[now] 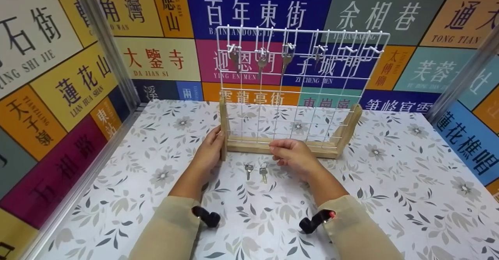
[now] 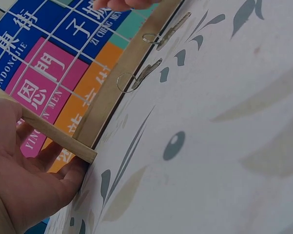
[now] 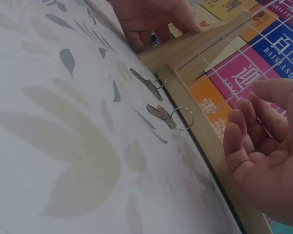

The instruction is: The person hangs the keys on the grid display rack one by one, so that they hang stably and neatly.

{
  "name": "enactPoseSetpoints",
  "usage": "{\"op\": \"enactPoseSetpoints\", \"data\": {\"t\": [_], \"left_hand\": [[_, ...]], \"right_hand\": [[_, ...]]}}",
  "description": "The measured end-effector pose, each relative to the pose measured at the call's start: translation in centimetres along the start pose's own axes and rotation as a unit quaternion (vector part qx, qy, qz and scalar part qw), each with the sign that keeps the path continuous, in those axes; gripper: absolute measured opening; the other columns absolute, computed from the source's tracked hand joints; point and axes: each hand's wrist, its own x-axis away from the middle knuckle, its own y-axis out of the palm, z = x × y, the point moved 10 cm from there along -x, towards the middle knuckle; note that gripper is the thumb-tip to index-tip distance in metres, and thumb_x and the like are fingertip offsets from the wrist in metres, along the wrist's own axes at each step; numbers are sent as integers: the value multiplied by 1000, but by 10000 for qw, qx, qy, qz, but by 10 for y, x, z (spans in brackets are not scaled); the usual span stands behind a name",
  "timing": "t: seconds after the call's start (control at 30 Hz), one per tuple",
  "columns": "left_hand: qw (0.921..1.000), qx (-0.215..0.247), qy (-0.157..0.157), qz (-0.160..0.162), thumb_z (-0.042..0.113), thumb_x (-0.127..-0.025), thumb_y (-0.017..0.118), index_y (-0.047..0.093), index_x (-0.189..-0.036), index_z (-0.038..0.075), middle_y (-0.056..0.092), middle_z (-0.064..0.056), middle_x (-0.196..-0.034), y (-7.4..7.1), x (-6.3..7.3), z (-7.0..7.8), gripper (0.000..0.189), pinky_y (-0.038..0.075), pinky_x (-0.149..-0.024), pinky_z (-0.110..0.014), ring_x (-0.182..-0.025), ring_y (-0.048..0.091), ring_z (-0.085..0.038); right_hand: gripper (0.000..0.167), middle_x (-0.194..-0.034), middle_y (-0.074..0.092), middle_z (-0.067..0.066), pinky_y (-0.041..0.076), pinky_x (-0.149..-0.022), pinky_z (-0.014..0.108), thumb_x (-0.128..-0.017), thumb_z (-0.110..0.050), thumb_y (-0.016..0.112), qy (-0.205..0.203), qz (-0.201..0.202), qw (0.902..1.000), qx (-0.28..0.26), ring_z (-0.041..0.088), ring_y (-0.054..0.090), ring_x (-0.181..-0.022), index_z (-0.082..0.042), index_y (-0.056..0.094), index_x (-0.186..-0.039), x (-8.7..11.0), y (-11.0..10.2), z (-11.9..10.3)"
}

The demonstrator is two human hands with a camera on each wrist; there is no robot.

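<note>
A white wire grid rack stands upright in a wooden frame. My left hand is at the left wooden upright, its fingers resting against the outer side. In the left wrist view that hand lies along the upright's end. In front of the lower grid, my right hand has thumb and forefinger close together. The right wrist view shows its other fingers loosely curled, with nothing visible between them. Two keys with rings, a left key and a right key, lie on the table before the frame.
Several keys hang from white hooks along the grid's upper part, with further hooks at the right. The table has a floral cover. Panels with printed characters stand behind and at both sides.
</note>
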Motion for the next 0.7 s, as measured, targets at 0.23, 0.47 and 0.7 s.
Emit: {"op": "enactPoseSetpoints", "data": {"t": [0.23,0.47,0.7], "left_hand": [[10000,-39,85,7,63,-109,46,39,-161,51,41,8,-171,-1,0,2,53,26,-134,-52,-162,34,-23],[9999,-135,-68,44,66,-109,44,39,-159,56,41,10,-171,-1,0,0,51,27,-133,-54,-162,33,-22],[9998,-178,67,24,64,-110,43,39,-160,53,41,9,-171,-1,0,2,51,24,-135,-54,-163,32,-22]], "right_hand": [[34,-100,76,1,60,-75,27,-98,-13,77,218,-29,9997,-60,15,71,-86,4,71,-126,-7,4,23],[28,-104,77,3,56,-76,26,-94,-12,80,145,-328,9930,1130,14,67,-84,-2,76,-120,-8,12,29],[27,-109,75,3,54,-75,26,-94,-14,81,-13,-691,9771,2010,13,65,-87,-10,79,-120,-4,17,25]]}}
